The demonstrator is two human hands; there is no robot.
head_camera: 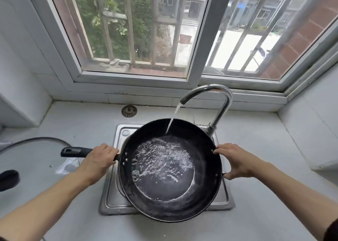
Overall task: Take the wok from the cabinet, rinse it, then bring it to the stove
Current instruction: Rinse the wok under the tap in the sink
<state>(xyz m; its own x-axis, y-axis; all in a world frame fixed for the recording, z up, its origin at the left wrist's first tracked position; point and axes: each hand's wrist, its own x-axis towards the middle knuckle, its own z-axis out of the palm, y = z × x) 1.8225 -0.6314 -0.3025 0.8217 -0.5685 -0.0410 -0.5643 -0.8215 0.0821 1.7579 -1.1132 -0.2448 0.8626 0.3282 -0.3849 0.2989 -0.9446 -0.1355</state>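
A black wok (pixel 206 169) hangs over the steel sink (pixel 109 198), covering most of it. Water runs from the chrome faucet (pixel 222 105) into the wok and ripples in its bottom. My left hand (pixel 98 161) grips the long black handle where it meets the rim. My right hand (pixel 236 161) holds the small side handle on the opposite rim, fingers curled over the edge.
A glass lid (pixel 34 158) with a dark knob lies on the grey counter at the left. A sink strainer (pixel 129 111) sits on the counter behind the sink. A barred window runs along the back wall. White tiled walls close in both sides.
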